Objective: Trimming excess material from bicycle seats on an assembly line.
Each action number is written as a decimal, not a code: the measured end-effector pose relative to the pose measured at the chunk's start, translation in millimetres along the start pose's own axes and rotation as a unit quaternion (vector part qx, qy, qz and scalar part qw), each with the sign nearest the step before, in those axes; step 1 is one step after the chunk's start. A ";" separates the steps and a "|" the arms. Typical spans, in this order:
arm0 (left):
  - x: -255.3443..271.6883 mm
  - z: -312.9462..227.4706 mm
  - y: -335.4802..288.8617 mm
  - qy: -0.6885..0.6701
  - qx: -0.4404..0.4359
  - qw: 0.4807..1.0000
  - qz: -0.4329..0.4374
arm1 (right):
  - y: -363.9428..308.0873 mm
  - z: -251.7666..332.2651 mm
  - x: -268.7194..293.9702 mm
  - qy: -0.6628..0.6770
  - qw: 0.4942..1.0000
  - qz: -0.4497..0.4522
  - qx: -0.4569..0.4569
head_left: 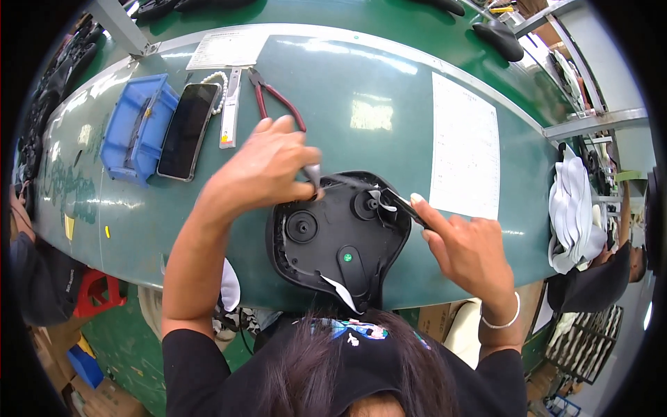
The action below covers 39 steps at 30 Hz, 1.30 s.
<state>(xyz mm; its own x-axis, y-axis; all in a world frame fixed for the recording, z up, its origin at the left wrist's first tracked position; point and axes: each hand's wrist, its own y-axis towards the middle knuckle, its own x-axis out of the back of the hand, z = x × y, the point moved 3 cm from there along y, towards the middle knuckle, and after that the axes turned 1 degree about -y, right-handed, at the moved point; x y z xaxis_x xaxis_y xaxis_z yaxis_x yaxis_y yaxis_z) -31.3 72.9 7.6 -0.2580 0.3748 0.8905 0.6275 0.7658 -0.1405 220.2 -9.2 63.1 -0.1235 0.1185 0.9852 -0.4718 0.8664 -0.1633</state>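
A black bicycle saddle point(323, 240) lies underside up at the table's near edge, with round mounts and a green dot on its base. White scraps of material stick out of its rim. My left hand point(274, 163) is closed above the far left rim, pinching a grey, blurred piece that I cannot make out. From the right, my right hand point(465, 254) grips a slim dark hand tool point(406, 207), its tip at the far right rim beside a white scrap. The tool's exact kind is not clear. Red-handled cutting pliers point(272, 97) lie beyond my left hand.
To the left are a blue bin point(139, 128), a phone point(187, 132) and a white strip-like tool point(229, 115). A paper sheet point(465, 146) lies right, near stacked white pads point(571, 208). A metal frame point(597, 125) borders the table. Other people sit at both sides.
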 end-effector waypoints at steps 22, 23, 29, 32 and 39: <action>-62.9 -96.3 -47.5 -0.324 -0.221 0.918 -0.049 | 9.2 -1.6 4.5 0.101 0.988 -0.027 0.116; -61.5 -98.2 -47.9 -0.325 -0.225 0.918 -0.040 | 16.8 -0.6 2.5 0.101 0.987 -0.025 0.120; -18.7 -71.7 -72.5 -0.374 -0.155 0.900 -0.164 | 22.8 15.2 4.9 -0.015 0.978 0.038 0.204; 3.4 -38.7 -82.0 -0.579 -0.031 0.793 -0.186 | -8.2 9.9 -2.2 -0.038 0.986 0.104 0.120; 73.0 -20.3 -163.9 -0.735 -0.315 0.446 -0.402 | -67.8 28.9 -32.7 0.124 0.991 0.039 -0.029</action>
<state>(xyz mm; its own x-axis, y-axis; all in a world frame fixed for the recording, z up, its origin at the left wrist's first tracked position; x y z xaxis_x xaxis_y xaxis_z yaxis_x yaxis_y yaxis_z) -138.2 -35.9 104.4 -0.4974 0.4038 -0.7678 -0.1395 0.8363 0.5302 231.0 -85.8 40.5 0.0646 0.2958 0.9531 -0.4177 0.8754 -0.2433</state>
